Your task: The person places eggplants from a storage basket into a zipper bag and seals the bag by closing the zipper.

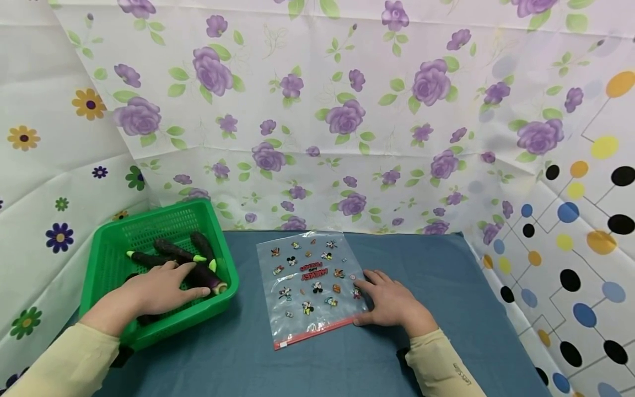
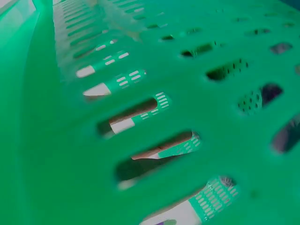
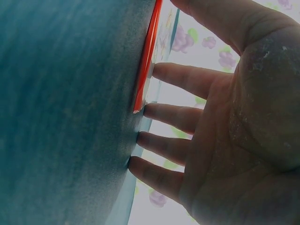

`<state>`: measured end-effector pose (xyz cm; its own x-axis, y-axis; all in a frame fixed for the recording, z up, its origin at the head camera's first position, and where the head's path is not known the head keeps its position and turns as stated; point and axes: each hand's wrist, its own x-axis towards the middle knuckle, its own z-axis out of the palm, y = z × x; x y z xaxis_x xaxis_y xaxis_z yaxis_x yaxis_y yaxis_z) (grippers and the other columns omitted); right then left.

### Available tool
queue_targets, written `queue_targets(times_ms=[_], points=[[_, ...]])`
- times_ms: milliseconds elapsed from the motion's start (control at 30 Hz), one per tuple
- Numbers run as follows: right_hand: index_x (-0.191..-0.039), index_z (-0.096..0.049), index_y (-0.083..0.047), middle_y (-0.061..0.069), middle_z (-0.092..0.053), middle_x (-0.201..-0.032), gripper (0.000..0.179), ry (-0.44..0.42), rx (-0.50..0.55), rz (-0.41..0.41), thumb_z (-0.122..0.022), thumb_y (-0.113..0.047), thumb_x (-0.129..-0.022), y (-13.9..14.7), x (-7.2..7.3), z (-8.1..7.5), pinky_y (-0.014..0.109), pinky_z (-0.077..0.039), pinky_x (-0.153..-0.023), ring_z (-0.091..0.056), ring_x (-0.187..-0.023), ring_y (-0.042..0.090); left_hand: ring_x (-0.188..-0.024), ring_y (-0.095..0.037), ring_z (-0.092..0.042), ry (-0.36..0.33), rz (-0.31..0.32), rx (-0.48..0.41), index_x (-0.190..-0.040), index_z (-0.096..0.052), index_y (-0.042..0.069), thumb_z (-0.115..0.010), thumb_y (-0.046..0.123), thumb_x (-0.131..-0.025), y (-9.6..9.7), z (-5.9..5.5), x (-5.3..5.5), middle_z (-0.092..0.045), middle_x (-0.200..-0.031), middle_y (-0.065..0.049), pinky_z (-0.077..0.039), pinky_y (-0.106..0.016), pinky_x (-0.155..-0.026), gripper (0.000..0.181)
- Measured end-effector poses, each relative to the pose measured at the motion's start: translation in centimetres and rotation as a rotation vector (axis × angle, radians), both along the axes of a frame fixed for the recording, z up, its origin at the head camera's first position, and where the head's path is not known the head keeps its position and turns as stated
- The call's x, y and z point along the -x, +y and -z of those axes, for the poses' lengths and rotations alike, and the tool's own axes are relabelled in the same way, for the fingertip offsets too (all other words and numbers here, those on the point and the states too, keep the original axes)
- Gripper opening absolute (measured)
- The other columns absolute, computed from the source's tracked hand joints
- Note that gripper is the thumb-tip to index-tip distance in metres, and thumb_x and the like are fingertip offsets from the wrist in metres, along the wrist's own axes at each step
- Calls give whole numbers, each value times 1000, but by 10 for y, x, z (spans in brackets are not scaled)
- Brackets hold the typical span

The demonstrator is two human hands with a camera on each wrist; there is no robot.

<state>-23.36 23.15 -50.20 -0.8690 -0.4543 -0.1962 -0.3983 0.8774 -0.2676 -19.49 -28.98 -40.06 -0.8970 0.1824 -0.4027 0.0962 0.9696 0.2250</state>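
Several dark eggplants [image 1: 173, 251], some with green tips, lie in a green plastic basket [image 1: 225, 231] at the left of the head view. My left hand [image 1: 156, 289] is over them inside the basket, its thumb and forefinger on either side of an eggplant with a pale cut end [image 1: 218, 285]. Whether it grips that eggplant is unclear. A clear zip bag [image 1: 297, 309] with cartoon prints and a red zipper lies flat at the middle. My right hand [image 1: 392, 303] rests at its right edge, fingers spread, thumb by the zipper; the right wrist view shows an uncurled palm [image 3: 267, 108].
A blue-grey cloth [image 1: 317, 369] covers the table. A floral sheet [image 1: 297, 110] hangs behind it, with patterned sheets at both sides. The slotted basket wall [image 2: 70, 164] fills the left wrist view and hides the left hand's work.
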Motion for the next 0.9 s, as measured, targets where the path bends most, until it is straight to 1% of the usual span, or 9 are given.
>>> queue_targets(times_ms=[267,433,533,633,733,900], points=[[-167,-54,-22,19,-36,-177,98,-2,-5,9,-88,-68,-87,-1,0,0,74,-35,-121,-30,-163,49,-146,-75,-33,37,14,-24,-169,-38,-5,-56,81,-103,3,5,-1,-30,-164,-50,-41,-84,-101,109],[-168,-53,-23,17,-35,-178,97,-5,-19,8,-87,-68,-89,-2,0,1,74,-34,-122,-29,-164,48,-148,-72,-35,54,0,-50,-170,-38,-3,-54,83,-102,5,12,-4,-32,-165,-48,-42,-83,-101,111],[-168,-53,-23,18,-35,-178,98,-5,-13,3,-87,-68,-89,-2,1,1,74,-34,-121,-29,-164,48,-149,-69,-36,85,-6,-64,-170,-38,-2,-53,84,-102,8,13,-7,-34,-166,-45,-43,-82,-102,110],[-168,-52,-23,18,-35,-178,98,-3,-15,6,-87,-68,-89,-2,1,0,74,-34,-122,-29,-164,48,-149,-67,-38,140,4,-76,-170,-40,-1,-52,84,-102,12,13,-8,-37,-165,-43,-45,-81,-102,109],[-168,-52,-22,19,-35,-178,98,-2,-14,5,-87,-68,-89,-1,1,0,74,-34,-121,-30,-164,48,-150,-66,-38,175,14,-79,-170,-41,0,-53,84,-102,17,11,-10,-38,-166,-42,-45,-81,-102,108],[-167,-53,-22,20,-36,-177,98,0,-10,-2,-87,-68,-88,-2,1,0,75,-35,-120,-31,-163,49,-150,-66,-38,187,28,-82,-170,-41,-1,-53,83,-103,21,5,-12,-37,-166,-42,-46,-80,-102,109]])
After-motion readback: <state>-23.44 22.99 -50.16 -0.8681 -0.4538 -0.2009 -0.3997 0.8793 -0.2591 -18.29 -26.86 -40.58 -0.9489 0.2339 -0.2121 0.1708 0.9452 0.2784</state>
